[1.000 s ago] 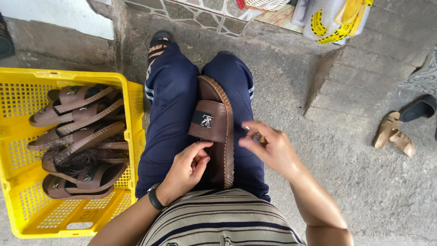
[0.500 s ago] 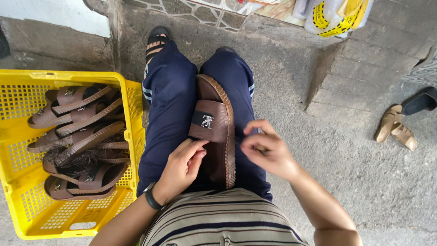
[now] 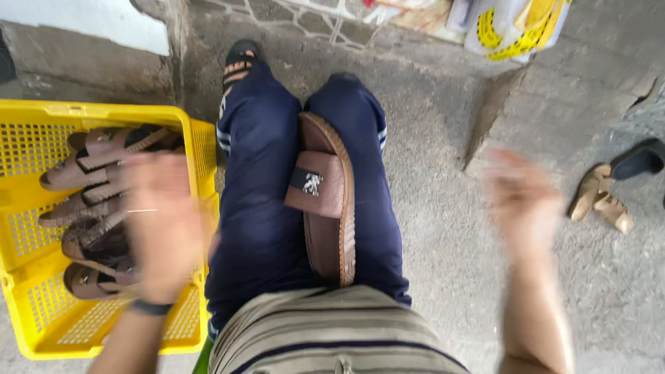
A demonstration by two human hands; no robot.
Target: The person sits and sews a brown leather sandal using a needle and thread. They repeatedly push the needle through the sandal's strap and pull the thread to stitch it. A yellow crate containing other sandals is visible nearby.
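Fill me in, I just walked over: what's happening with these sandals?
A seated person has a brown slide sandal lying on their lap between the thighs. Neither hand touches it: the left hand, blurred, is over the yellow plastic crate holding more brown sandals, and the right hand, also blurred, is raised over the concrete floor. Both hands look empty.

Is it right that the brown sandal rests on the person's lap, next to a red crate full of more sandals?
Not quite. In the head view the crate is yellow, not red. The rest holds: the brown sandal rests on the lap, and the crate beside it holds more sandals.
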